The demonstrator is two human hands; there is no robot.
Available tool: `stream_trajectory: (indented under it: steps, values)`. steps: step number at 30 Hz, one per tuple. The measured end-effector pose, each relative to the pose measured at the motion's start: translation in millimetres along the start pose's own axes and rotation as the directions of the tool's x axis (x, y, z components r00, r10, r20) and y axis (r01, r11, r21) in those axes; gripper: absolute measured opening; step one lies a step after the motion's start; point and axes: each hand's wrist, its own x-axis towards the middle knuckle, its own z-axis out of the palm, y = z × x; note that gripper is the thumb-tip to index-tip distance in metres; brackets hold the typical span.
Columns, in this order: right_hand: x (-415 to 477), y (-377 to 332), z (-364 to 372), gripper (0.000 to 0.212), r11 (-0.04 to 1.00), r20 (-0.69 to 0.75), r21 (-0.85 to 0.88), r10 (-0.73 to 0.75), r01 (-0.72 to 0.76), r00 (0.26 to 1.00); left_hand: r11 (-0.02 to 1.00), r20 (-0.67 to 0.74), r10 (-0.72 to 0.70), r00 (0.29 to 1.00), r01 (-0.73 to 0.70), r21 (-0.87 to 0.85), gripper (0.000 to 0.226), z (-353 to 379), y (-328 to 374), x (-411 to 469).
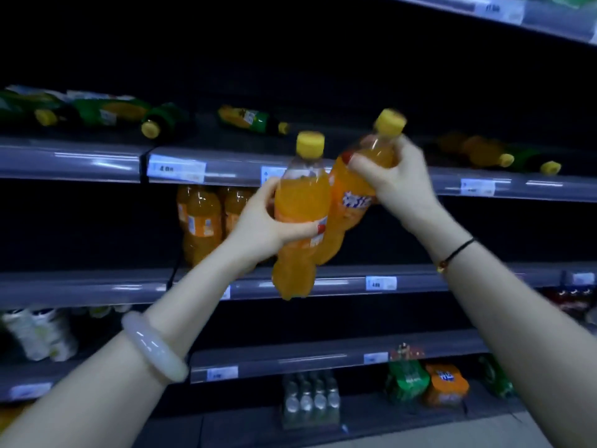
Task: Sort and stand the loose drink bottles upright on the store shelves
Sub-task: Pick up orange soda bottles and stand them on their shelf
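My left hand [258, 226] grips an orange soda bottle [300, 202] with a yellow cap, held upright in front of the shelves. My right hand [392, 171] grips a second orange soda bottle [347, 205] by its neck, tilted to the right and touching the first. Several orange bottles [203, 218] stand upright on the middle shelf behind my left hand. On the upper shelf [74, 160], green-labelled bottles [106, 113] lie on their sides at the left, another green bottle [252, 119] lies in the middle, and more loose bottles [494, 155] lie at the right.
Price tags line the grey shelf edges. White bottles [38, 334] stand on a lower shelf at the left. Shrink-wrapped packs of clear bottles [310, 399], green packs [407, 379] and orange packs [445, 383] sit at the bottom. Dark bottles [568, 302] show at the right.
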Motion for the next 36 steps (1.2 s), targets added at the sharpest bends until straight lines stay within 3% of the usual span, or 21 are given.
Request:
stream_trajectory:
  steps: [6,14,17,21,24,27,32,36]
  values:
    - [-30,102,47,0.027,0.983,0.091,-0.034,0.183,-0.181,0.979,0.978,-0.185,-0.194,0.963,0.205,0.042,0.076,14,-90,14]
    - [4,176,95,0.034,0.964,0.121,0.013,0.262,-0.265,0.958,0.985,-0.336,-0.141,0.931,0.165,0.045,0.073,16,-145,72]
    - [33,197,103,0.041,0.949,0.116,-0.061,0.316,-0.310,0.942,0.980,-0.319,-0.143,0.937,0.179,0.085,0.066,15,-156,92]
    - [70,221,111,0.055,0.926,0.161,-0.102,0.376,-0.363,0.913,0.954,-0.249,-0.188,0.950,0.237,0.183,0.079,19,-164,105]
    - [85,229,118,0.069,0.905,0.211,-0.147,0.424,-0.400,0.881,0.938,-0.265,-0.274,0.924,0.318,0.136,0.066,18,-162,117]
    - [95,229,125,0.054,0.869,0.247,-0.166,0.494,-0.466,0.834,0.884,-0.315,-0.388,0.866,0.446,0.138,0.039,14,-162,132]
    - [94,231,131,0.057,0.858,0.237,-0.146,0.513,-0.492,0.825,0.802,-0.421,-0.425,0.801,0.549,0.234,0.074,14,-159,142]
    - [92,229,134,0.060,0.840,0.227,-0.129,0.543,-0.527,0.809,0.716,-0.421,-0.382,0.823,0.551,0.427,0.064,15,-150,143]
